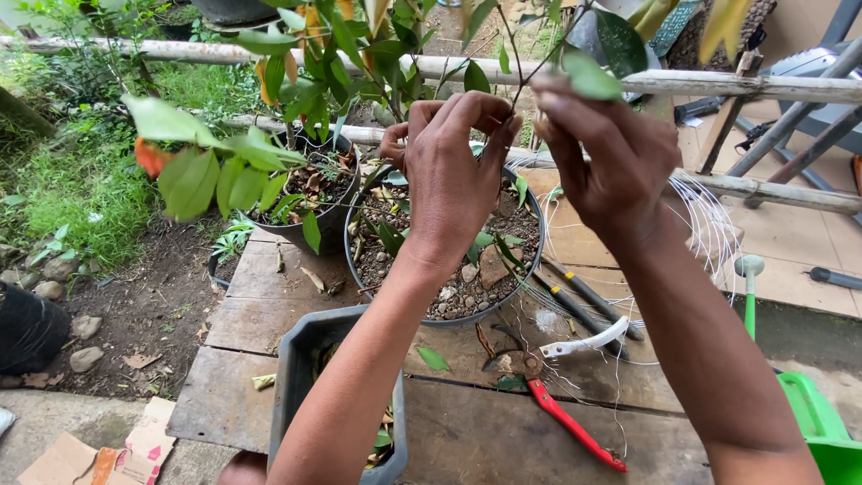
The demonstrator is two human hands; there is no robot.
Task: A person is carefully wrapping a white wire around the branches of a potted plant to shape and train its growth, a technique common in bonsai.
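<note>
While my two hands are raised over the large round black plastic pot of gritty soil [467, 292], I am working at a thin brown plant stem [523, 67] that rises out of it. My left hand [449, 184] is curled, fingers bent in and pinched together close against the stem's left side. My right hand [611, 157] is pinched near the same stem, just right of it. I cannot tell exactly what each pinch holds, though a fine silvery wire [709, 220] loops down from behind my right wrist, so I judge I am binding wire to the stem. The hands are close together but not touching, with the stem between them.

As far as I can judge, the wiring is underway but not finished: most of the wire lies loose in coils trailing over the weathered wooden plank table [269, 310] to the right of the pot, and I see no finished wrapping on the stem.

Below the pot, on the planks, lie red-handled pruning shears with a white grip [566, 413] and a pair of dark-handled pliers [588, 301], both untouched. A smaller black pot with green leaves [310, 193] stands just left of the big one, and a grey rectangular planter [310, 359] sits nearest me.
</note>
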